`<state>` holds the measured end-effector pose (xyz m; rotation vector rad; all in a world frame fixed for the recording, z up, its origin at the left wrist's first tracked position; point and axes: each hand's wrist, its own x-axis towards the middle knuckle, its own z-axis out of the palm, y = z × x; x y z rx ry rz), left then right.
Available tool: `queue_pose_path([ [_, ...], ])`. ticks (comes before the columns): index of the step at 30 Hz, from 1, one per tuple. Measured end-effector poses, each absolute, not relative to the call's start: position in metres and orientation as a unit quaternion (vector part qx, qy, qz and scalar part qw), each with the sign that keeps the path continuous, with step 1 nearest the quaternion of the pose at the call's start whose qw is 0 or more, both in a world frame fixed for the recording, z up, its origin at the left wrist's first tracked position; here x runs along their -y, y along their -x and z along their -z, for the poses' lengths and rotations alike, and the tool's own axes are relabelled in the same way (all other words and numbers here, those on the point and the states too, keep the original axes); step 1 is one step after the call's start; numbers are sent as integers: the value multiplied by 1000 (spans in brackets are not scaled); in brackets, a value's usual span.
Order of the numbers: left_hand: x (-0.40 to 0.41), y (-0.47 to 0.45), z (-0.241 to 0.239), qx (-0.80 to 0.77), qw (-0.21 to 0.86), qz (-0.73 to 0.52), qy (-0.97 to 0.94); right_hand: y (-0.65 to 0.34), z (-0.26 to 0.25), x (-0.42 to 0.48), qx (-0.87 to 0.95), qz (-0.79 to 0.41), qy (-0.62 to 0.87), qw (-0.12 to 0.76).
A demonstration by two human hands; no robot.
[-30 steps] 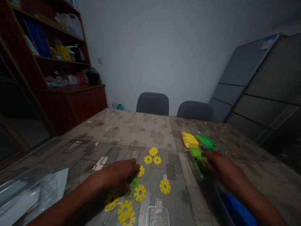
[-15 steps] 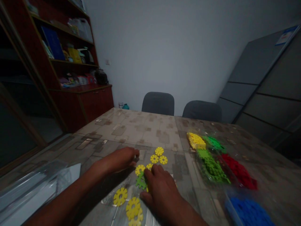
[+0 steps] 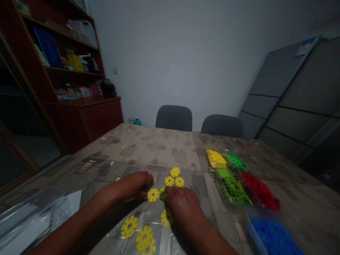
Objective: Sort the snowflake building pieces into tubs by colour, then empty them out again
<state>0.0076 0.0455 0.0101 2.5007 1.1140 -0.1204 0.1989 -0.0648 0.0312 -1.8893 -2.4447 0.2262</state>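
Observation:
Yellow gear-shaped discs lie flat on the patterned table [image 3: 148, 145]. My left hand [image 3: 132, 186] rests on the table with fingers curled, its fingertips touching one yellow disc [image 3: 153, 194]. My right hand [image 3: 180, 207] lies palm down just right of it, fingers closed over a small green piece [image 3: 163, 194] that is mostly hidden. Three more yellow discs [image 3: 174, 178] sit just beyond the hands. Nearer me lie other yellow discs [image 3: 129, 226], one pair stacked [image 3: 145, 241].
Clear bags of yellow [image 3: 215, 158], green [image 3: 232, 186] and red [image 3: 260, 191] pieces lie to the right, with blue pieces [image 3: 273, 239] nearest me. A clear plastic wrap [image 3: 32, 216] lies at the left. Two grey chairs [image 3: 174, 117] stand behind the table, a red shelf unit [image 3: 66, 88] at left.
My right hand came from the bags on the right to the middle, beside my left hand. The green piece went from under my left hand to under my right fingers.

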Motion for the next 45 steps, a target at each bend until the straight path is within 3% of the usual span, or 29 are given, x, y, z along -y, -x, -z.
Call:
queue_pose_path([
  [5,-35,-12,-17,-379,236,72,-892,-281,-63,80,677,2,735,38],
  [12,-28,-18,-20,-384,242,80,-888,-396,-54,97,530,86,843,-44],
  [19,-29,-19,-19,-373,254,63,-890,-397,-46,105,539,89,837,24],
  [22,-27,-23,-18,-378,252,52,-889,-358,-48,105,608,33,790,78],
  [24,-26,-25,-16,-382,249,47,-889,-322,-42,105,655,-65,747,98],
  [28,-27,-26,-11,-384,252,30,-888,-266,-21,101,694,-194,691,52],
  [32,-30,-25,-6,-383,263,12,-886,-258,-2,94,693,-195,693,31],
  [40,-29,-35,-4,-363,305,-60,-878,-273,20,89,698,-203,672,143],
  [45,-27,-48,11,-351,322,-80,-876,-272,18,85,661,-293,665,187],
])
